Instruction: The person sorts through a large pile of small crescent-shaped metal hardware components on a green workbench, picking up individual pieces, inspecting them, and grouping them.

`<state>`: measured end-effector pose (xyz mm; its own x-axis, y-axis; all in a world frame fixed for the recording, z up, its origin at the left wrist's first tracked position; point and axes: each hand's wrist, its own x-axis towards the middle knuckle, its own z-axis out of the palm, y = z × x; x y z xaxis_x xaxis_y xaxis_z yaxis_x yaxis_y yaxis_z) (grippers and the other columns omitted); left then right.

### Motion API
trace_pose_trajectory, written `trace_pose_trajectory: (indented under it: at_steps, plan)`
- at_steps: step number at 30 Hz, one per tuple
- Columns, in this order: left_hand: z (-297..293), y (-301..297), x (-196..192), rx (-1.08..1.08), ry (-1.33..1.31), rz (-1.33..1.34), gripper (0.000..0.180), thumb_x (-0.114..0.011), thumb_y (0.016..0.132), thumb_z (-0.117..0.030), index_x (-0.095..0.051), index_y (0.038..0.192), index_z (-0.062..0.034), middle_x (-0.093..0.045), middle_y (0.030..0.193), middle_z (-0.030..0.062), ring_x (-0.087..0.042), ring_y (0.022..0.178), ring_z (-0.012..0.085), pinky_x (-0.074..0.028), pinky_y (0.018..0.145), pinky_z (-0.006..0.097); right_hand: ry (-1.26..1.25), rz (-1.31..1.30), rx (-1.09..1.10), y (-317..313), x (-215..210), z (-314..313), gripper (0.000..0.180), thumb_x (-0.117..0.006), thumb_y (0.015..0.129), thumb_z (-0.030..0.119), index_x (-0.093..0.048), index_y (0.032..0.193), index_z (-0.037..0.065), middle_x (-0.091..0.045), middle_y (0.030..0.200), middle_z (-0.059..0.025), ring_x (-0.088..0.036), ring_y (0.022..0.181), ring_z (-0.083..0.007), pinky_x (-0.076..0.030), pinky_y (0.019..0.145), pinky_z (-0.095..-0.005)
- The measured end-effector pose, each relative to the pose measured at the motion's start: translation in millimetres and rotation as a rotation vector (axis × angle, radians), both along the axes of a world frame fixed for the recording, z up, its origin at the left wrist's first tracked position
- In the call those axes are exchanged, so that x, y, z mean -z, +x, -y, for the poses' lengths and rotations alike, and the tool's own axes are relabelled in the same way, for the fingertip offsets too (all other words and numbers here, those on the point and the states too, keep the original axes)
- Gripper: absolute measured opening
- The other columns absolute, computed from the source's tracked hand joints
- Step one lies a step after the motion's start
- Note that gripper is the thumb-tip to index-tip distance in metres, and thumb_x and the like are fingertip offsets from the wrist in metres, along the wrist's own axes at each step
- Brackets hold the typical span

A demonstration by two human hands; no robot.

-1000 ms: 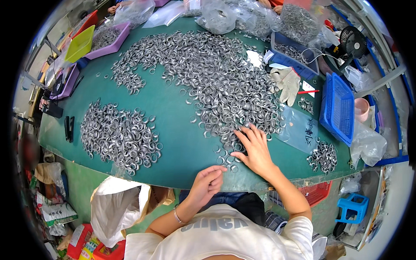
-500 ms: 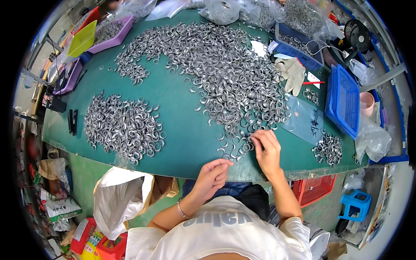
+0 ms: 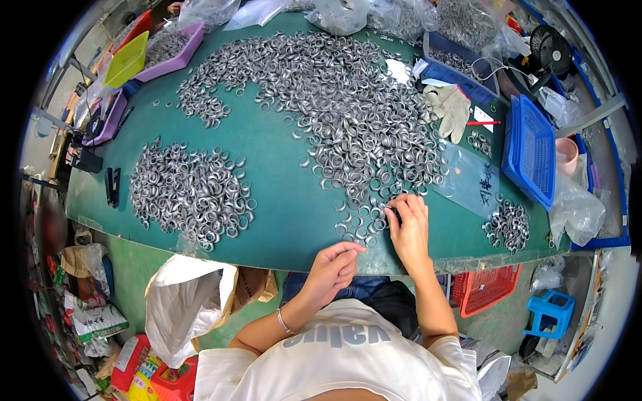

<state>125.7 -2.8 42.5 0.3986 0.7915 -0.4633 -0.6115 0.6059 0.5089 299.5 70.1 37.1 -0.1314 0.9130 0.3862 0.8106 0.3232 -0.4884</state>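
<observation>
A big spread of small silver metal rings (image 3: 334, 107) covers the green table (image 3: 281, 207). My right hand (image 3: 408, 227) rests on the near edge of that spread, fingertips on a few rings (image 3: 371, 217) close to the table's front. My left hand (image 3: 334, 264) hovers at the front edge with fingers curled and pinched; whether a ring sits in them is hidden. A second, separate heap of rings (image 3: 190, 190) lies to the left.
A small ring pile (image 3: 508, 224) and a clear plastic bag (image 3: 471, 177) lie at right, near a blue basket (image 3: 528, 147), grey gloves (image 3: 448, 107) and a fan (image 3: 550, 48). Purple and yellow trays (image 3: 160, 50) stand at back left. A white bag (image 3: 187, 301) hangs below the table.
My right hand slid rightward along the near edge of the ring spread. My left hand stayed at the table's front edge, fingers curling tighter.
</observation>
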Motion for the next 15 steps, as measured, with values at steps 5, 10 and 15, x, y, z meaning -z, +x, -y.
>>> trace_pose_trajectory:
  at_steps: [5, 10, 15]
  plan:
    - [1, -4, 2, 0.001, 0.016, 0.009, 0.016, -0.045, 0.093, -0.011, -0.054, 0.102, -0.0004, -0.032, 0.058, -0.0044, -0.026, 0.044, 0.0029, -0.02, 0.037, 0.018, 0.043, -0.029, 0.016, -1, -14, 2, 0.009, -0.069, 0.07, 0.007, -0.065, 0.076, 0.003, -0.055, 0.08, -0.006, -0.05, 0.08, -0.0243, -0.037, 0.068, -0.0345]
    - [-1, 2, -11, -0.055, 0.054, -0.096, 0.022, -0.043, 0.094, -0.012, -0.05, 0.112, -0.0008, -0.034, 0.06, -0.0029, -0.028, 0.047, 0.0038, -0.022, 0.039, 0.017, -0.137, -0.496, 0.057, -2, -25, 13, 0.004, -0.064, 0.079, 0.004, -0.064, 0.082, 0.001, -0.061, 0.069, -0.0074, -0.056, 0.066, -0.0166, -0.041, 0.063, -0.0262]
    - [-7, 17, -21, -0.165, 0.307, -0.246, 0.026, -0.043, 0.095, -0.017, -0.049, 0.115, -0.0007, -0.038, 0.063, -0.0018, -0.031, 0.049, 0.004, -0.024, 0.04, 0.017, -0.668, -1.301, -0.086, -14, -20, 44, 0.009, -0.061, 0.084, 0.006, -0.062, 0.09, -0.001, -0.063, 0.081, -0.0048, -0.056, 0.072, -0.01, -0.044, 0.067, -0.024]
